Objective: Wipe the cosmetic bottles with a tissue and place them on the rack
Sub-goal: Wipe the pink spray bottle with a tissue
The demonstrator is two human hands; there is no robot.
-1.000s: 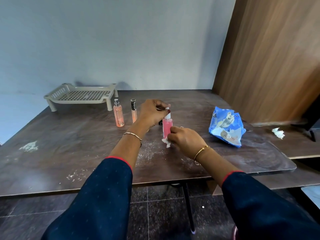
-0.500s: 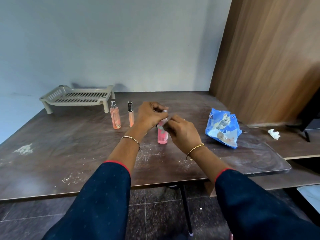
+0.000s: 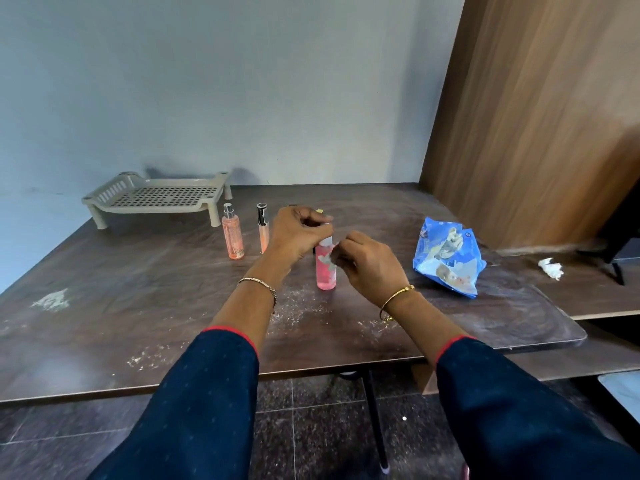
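L hand [image 3: 298, 233] fingers clamped on pink bottle [image 3: 325, 277] top; R hand [image 3: 367, 268] fingers pinch tissue [image 3: 328, 259] on its side. Rack [image 3: 156, 199] well back-left of bottle.

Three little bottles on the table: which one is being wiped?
The pink bottle: left hand holds its top, right hand pinches a tissue against it. The orange bottle and slim tube stand untouched.
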